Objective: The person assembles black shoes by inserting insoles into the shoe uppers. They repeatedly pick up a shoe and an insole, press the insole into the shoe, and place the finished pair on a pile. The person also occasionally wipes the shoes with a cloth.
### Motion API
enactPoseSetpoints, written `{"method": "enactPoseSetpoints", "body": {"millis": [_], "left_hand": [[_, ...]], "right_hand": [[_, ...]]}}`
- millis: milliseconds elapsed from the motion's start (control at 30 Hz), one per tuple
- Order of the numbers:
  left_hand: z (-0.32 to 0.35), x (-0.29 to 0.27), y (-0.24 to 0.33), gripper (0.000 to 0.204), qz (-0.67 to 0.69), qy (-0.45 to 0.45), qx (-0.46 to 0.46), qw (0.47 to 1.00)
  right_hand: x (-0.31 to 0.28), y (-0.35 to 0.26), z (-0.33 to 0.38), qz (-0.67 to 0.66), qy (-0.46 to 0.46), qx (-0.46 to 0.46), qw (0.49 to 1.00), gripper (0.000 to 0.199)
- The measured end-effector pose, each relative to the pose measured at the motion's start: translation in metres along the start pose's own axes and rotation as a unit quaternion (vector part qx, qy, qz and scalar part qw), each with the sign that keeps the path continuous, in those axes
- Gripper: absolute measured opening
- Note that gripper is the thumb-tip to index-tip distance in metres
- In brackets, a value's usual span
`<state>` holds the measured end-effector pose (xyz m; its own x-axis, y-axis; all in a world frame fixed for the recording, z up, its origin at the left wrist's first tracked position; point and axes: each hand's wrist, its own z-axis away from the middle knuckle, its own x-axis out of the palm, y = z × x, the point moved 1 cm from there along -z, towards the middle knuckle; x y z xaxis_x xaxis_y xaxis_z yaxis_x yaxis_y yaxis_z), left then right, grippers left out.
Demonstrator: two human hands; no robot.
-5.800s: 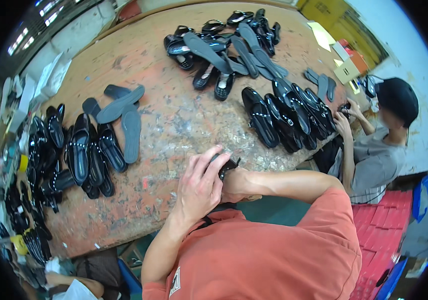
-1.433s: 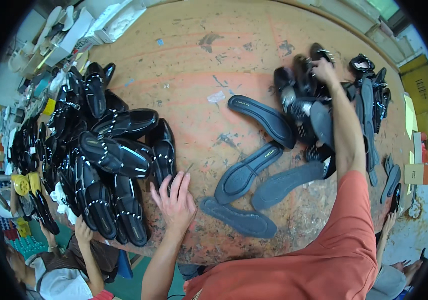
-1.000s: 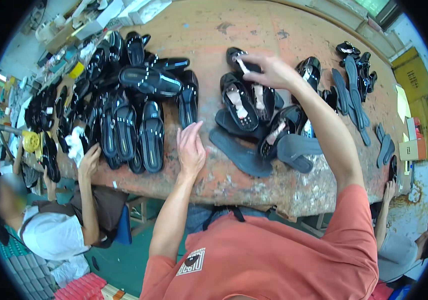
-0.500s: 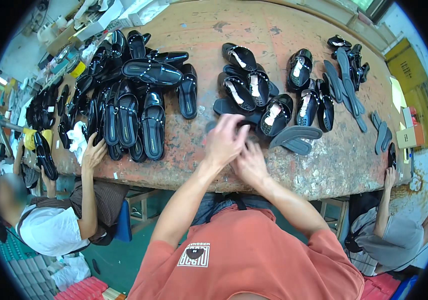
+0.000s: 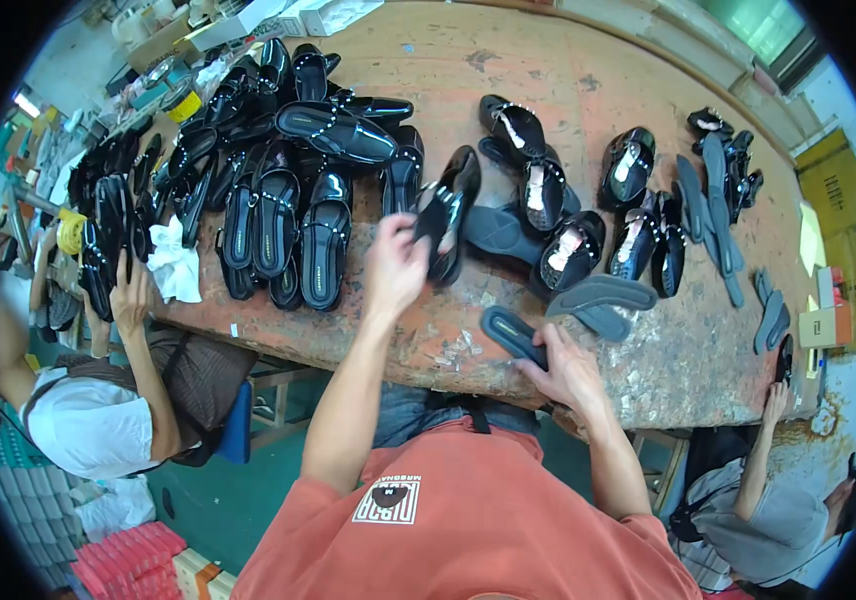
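My left hand (image 5: 396, 268) grips a glossy black slip-on shoe (image 5: 456, 205), tilted upright above the table and slightly blurred by motion. In my right hand (image 5: 570, 370) is a dark insole (image 5: 514, 334), pinched at one end, low over the table's near side. Just beyond it lie a pair of loose grey insoles (image 5: 603, 300) and a black shoe (image 5: 570, 250) with pale paper inside. Another flat dark insole (image 5: 501, 235) rests beside the held shoe. Left of my left hand is a heap of finished-looking black mules (image 5: 326, 250) with beaded straps.
The worn table (image 5: 438, 350) curves around me. More shoes (image 5: 630, 165) and long insoles (image 5: 718, 210) lie to the right. Co-workers sit on both sides, one hand (image 5: 131, 290) at left holding a shoe near white tissue (image 5: 176, 262). A small box (image 5: 826, 325) stands far right.
My hands, together before, have parted. The left has lifted a black shoe from the middle group; the right now holds an insole nearer me. The view has shifted slightly.
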<state>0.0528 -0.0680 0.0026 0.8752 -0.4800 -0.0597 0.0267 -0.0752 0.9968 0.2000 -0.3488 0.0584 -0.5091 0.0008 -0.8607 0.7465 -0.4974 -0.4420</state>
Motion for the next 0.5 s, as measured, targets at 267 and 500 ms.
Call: {"method": "enactPoseSetpoints", "body": {"millis": [267, 500], "left_hand": [[0.140, -0.108, 0.007, 0.036, -0.324, -0.073, 0.024, 0.943], [0.115, -0.071, 0.029, 0.047, -0.279, -0.177, 0.114, 0.937]], "right_hand": [[0.016, 0.019, -0.060, -0.130, 0.163, -0.135, 0.969, 0.044], [-0.028, 0.002, -0.100, -0.201, 0.141, -0.120, 0.962, 0.049]]}}
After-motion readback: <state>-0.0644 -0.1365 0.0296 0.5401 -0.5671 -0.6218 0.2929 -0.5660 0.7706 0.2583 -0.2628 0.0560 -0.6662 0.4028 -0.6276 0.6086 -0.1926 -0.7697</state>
